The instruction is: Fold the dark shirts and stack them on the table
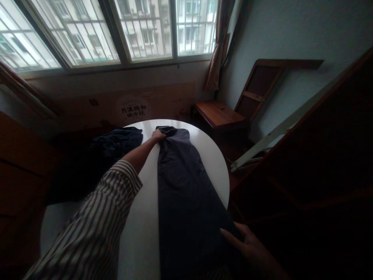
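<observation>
A long dark garment (183, 182), folded lengthwise like trousers, lies stretched across the round white table (145, 217). My left hand (158, 135), arm in a striped sleeve, reaches to the far end and is closed on the cloth's edge there. My right hand (247, 243) rests on the near right edge of the garment, thumb on top of the fabric, fingers seemingly curled under it.
Another dark garment (116, 144) lies bunched at the table's far left. A wooden chair (230, 111) stands beyond the table on the right, near a curtain (217, 50). Dark wooden furniture (320, 175) fills the right side. A barred window (116, 31) runs along the far wall.
</observation>
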`<state>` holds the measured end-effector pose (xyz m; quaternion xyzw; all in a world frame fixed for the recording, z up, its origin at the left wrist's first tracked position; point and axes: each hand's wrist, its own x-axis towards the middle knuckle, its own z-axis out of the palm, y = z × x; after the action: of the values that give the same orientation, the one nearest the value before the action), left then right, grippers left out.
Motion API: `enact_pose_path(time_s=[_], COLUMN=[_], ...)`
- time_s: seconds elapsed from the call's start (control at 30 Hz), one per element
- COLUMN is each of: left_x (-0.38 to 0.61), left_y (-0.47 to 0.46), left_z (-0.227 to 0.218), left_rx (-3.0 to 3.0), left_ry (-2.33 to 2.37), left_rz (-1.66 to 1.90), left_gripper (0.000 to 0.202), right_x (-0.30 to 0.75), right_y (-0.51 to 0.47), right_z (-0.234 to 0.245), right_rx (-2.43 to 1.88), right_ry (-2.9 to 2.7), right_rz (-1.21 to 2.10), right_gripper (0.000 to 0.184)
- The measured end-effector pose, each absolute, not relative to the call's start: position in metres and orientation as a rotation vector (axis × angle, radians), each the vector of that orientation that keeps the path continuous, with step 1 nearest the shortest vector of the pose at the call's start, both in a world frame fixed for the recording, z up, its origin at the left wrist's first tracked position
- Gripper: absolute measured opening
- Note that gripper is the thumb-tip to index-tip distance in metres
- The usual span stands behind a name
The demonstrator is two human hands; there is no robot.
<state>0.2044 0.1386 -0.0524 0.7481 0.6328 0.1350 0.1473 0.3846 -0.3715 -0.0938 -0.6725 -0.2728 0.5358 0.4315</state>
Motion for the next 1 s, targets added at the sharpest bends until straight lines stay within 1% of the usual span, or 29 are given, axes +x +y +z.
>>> enact_pose_path(time_s=[0.13,0.27,0.33,0.37,0.43,0.47,0.5,0.57,0.6,0.63,0.77,0.83,0.87,0.9,0.97,1.0], left_x=[0.204,0.199,0.198,0.198,0.198,0.197,0.194,0.182,0.172,0.159,0.102,0.082,0.076,0.072,0.068,0.066], left_y=[0.149,0.164,0.168,0.166,0.152,0.137,0.116,0.059,0.023,-0.016,-0.159,-0.203,-0.216,-0.224,-0.230,-0.231], left_z=[-0.050,-0.039,-0.032,-0.027,-0.020,-0.017,-0.015,-0.014,-0.015,-0.018,-0.038,-0.050,-0.056,-0.062,-0.069,-0.071], left_rx=[2.099,2.096,2.056,2.036,2.086,2.180,2.311,2.576,2.639,2.661,2.684,2.686,2.700,2.727,2.824,2.884], left_ry=[1.883,1.880,1.922,1.963,2.002,1.954,1.842,1.445,1.253,1.121,0.707,0.684,0.696,0.716,0.699,0.661], left_rz=[0.440,0.500,0.505,0.504,0.538,0.572,0.597,0.583,0.497,0.422,0.028,0.022,0.044,0.077,0.135,0.164], left_gripper=[0.039,0.040,0.047,0.054,0.067,0.066,0.059,0.032,0.024,0.022,0.037,0.044,0.045,0.040,0.018,0.011], right_x=[0.383,0.376,0.375,0.375,0.378,0.380,0.382,0.386,0.387,0.387,0.388,0.389,0.390,0.391,0.392,0.392], right_y=[-0.355,-0.327,-0.314,-0.310,-0.305,-0.304,-0.305,-0.309,-0.311,-0.313,-0.316,-0.313,-0.311,-0.308,-0.305,-0.304], right_z=[-0.069,-0.055,-0.055,-0.056,-0.058,-0.060,-0.061,-0.062,-0.062,-0.062,-0.063,-0.066,-0.068,-0.069,-0.072,-0.072], right_rx=[-1.599,-1.535,-1.526,-1.518,-1.498,-1.485,-1.474,-1.468,-1.472,-1.483,-1.578,-1.620,-1.634,-1.639,-1.620,-1.598], right_ry=[-0.820,-0.803,-0.781,-0.775,-0.762,-0.761,-0.767,-0.788,-0.809,-0.839,-0.969,-1.026,-1.059,-1.092,-1.142,-1.155], right_rz=[1.370,1.300,1.286,1.306,1.352,1.363,1.366,1.352,1.344,1.333,1.215,1.124,1.081,1.045,1.014,1.019], right_gripper=[0.053,0.057,0.062,0.067,0.082,0.089,0.094,0.100,0.099,0.095,0.071,0.061,0.058,0.055,0.054,0.054])
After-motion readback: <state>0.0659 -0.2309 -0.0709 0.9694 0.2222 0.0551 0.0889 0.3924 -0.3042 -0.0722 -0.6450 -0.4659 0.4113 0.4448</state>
